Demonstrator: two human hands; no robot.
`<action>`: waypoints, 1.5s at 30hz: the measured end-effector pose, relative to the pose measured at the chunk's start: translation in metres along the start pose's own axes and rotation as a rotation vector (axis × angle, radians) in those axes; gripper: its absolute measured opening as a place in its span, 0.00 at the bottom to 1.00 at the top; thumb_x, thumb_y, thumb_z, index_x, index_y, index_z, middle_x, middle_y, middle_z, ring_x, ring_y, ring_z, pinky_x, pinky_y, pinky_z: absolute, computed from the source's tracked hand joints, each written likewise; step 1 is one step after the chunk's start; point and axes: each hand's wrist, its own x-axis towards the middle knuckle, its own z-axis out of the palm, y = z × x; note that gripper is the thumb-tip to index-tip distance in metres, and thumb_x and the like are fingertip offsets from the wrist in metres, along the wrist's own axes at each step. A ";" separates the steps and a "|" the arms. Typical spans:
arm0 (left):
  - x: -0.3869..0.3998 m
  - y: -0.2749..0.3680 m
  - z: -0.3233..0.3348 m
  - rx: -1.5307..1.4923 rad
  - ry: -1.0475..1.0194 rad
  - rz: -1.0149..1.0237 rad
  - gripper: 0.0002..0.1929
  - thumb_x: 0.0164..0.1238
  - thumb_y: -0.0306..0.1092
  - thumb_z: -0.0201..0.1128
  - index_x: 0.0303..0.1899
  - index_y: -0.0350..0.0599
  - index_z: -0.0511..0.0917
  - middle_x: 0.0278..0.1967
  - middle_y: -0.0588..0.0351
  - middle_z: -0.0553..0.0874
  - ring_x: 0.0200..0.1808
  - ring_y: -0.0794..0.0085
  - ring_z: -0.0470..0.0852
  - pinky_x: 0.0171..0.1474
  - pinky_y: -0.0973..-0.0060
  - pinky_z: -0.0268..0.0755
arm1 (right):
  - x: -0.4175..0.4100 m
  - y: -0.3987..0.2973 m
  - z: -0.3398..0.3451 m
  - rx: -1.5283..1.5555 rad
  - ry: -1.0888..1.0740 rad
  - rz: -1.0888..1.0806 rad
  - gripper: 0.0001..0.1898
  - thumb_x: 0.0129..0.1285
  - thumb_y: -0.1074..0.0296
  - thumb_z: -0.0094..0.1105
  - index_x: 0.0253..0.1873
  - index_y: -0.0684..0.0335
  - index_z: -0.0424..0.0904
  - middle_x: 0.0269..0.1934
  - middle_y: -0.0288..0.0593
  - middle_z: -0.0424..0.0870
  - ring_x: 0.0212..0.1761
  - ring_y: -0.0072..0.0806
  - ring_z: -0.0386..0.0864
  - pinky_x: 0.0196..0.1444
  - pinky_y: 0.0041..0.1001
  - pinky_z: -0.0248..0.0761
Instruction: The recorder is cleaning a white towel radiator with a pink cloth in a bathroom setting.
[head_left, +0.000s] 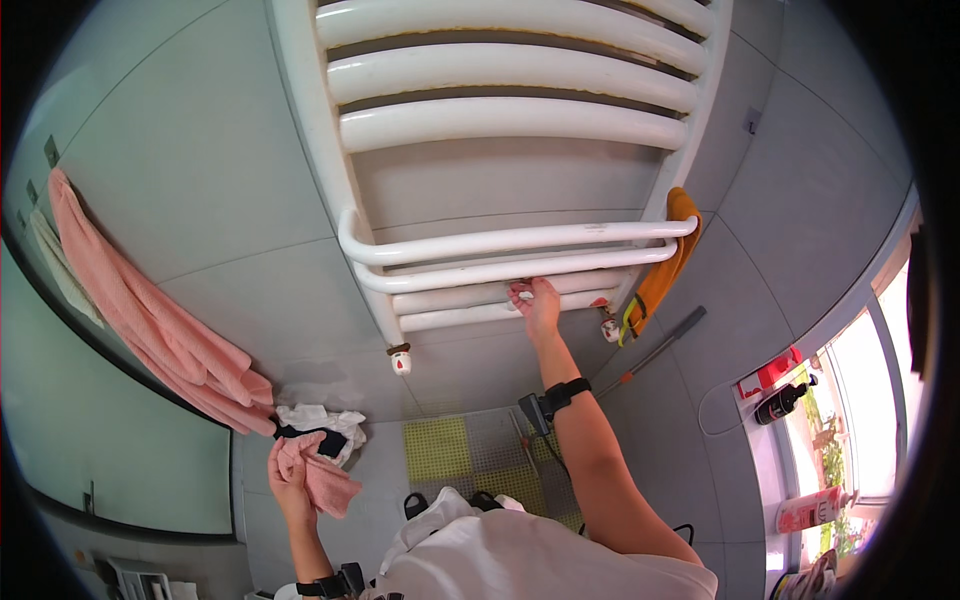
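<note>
My left hand (289, 476), at the lower left, grips a pink cloth (330, 480) that hangs down from it. My right hand (536, 307) reaches to the lower rails of a white towel radiator (510, 124) on the tiled wall. Its fingers are curled by the rails, with something small and whitish at the fingertips; whether it is held is unclear. An orange cloth (664, 262) hangs over the right end of the radiator's protruding bars. White valve caps sit at the bottom corners, one of them (401, 361) on the left.
A long pink towel (157, 307) hangs on the left wall above a white and dark heap of cloth (349, 427). A yellow and grey mat (435, 450) covers part of the floor. At right are a grey pole (667, 341), a black pump bottle (780, 403) and a pink bottle (810, 510) by the window.
</note>
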 end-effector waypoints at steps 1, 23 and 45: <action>0.001 0.000 0.000 -0.006 -0.001 -0.005 0.20 0.66 0.24 0.56 0.59 0.41 0.67 0.51 0.53 0.75 0.48 0.73 0.76 0.51 0.78 0.71 | 0.000 0.001 -0.001 0.009 -0.005 -0.007 0.09 0.69 0.68 0.42 0.43 0.68 0.70 0.32 0.50 0.79 0.32 0.36 0.79 0.35 0.26 0.74; -0.006 -0.009 -0.002 0.031 0.047 -0.005 0.21 0.65 0.25 0.58 0.59 0.39 0.67 0.55 0.52 0.73 0.53 0.71 0.74 0.57 0.76 0.67 | -0.006 0.004 -0.004 -0.077 -0.007 0.005 0.06 0.68 0.69 0.49 0.40 0.66 0.71 0.33 0.45 0.79 0.31 0.29 0.77 0.34 0.23 0.70; -0.051 0.017 -0.123 -0.003 0.289 0.020 0.25 0.64 0.29 0.61 0.62 0.39 0.63 0.54 0.49 0.75 0.53 0.67 0.76 0.54 0.72 0.71 | -0.167 0.092 0.036 0.100 -0.401 0.599 0.32 0.73 0.48 0.25 0.53 0.79 0.66 0.50 0.64 0.74 0.57 0.52 0.71 0.62 0.42 0.65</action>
